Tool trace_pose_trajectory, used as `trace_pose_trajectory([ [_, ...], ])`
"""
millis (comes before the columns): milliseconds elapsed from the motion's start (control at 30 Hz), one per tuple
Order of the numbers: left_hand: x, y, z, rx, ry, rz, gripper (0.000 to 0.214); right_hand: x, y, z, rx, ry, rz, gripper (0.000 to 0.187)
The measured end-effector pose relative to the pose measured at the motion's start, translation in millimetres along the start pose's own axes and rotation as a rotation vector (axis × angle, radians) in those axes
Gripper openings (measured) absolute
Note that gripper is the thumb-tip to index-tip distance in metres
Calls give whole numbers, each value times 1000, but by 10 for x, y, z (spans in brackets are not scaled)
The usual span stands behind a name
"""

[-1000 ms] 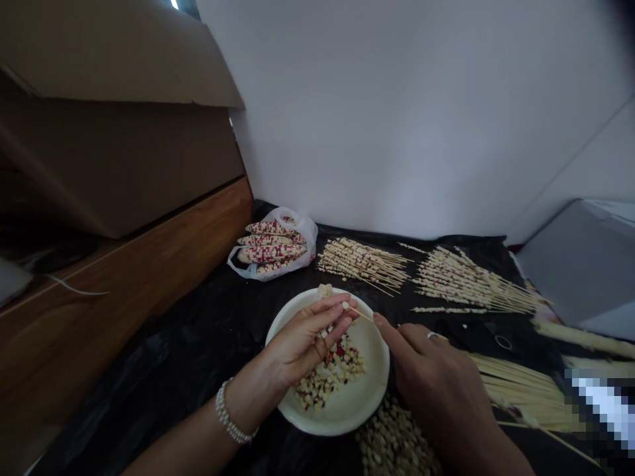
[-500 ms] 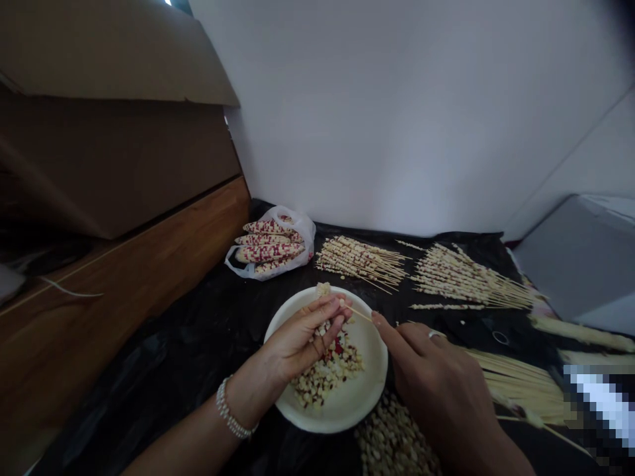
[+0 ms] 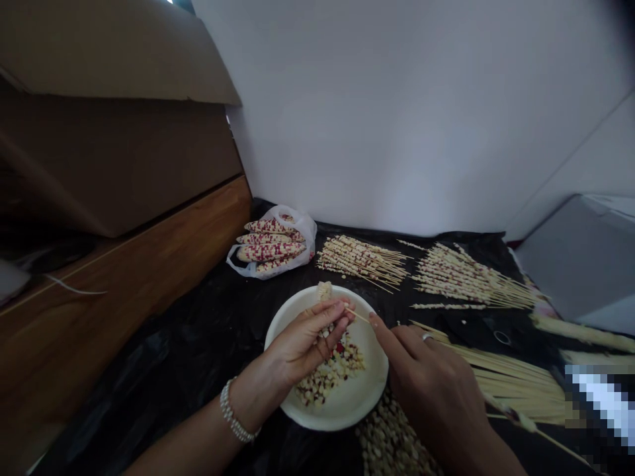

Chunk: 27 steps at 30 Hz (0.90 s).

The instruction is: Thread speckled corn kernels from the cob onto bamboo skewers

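While our left hand (image 3: 311,337) is pinching a pale corn kernel (image 3: 346,305) above the white bowl (image 3: 366,389), our right hand (image 3: 432,375), pinching a wooden skewer (image 3: 358,315), is sitting slightly closer than half a second ago, suggesting that we are pushing the tip into the kernel.

The scene is viewed by one head-worn camera, angled forward and down. The left hand (image 3: 303,340) and right hand (image 3: 430,370) are seen from above, close by, the bowl (image 3: 361,391) is framed below centre, and the pale wall (image 3: 387,112) is taken in beyond.
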<state>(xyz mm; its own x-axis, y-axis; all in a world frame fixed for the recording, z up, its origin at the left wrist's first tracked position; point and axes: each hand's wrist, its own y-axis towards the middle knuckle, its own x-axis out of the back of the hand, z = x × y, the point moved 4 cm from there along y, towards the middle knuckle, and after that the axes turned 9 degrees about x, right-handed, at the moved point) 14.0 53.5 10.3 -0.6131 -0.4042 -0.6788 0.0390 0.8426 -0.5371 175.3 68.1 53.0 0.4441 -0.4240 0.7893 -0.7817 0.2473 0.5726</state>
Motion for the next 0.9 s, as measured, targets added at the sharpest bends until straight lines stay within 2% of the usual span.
trace_pose_trajectory([
  [233,-44,27,25,30,-119,-24,13,11,-11,35,-38,-19,-4,38],
  [400,-15,51,-32,-17,-128,-38,18,5,-48,2,-32,-47,18,42],
  [733,-29,46,-9,-12,-119,21,19,-6,-58,1,-44,-67,38,41],
  [900,-38,38,14,23,-113,28,20,12,-27,18,-67,-66,7,38],
])
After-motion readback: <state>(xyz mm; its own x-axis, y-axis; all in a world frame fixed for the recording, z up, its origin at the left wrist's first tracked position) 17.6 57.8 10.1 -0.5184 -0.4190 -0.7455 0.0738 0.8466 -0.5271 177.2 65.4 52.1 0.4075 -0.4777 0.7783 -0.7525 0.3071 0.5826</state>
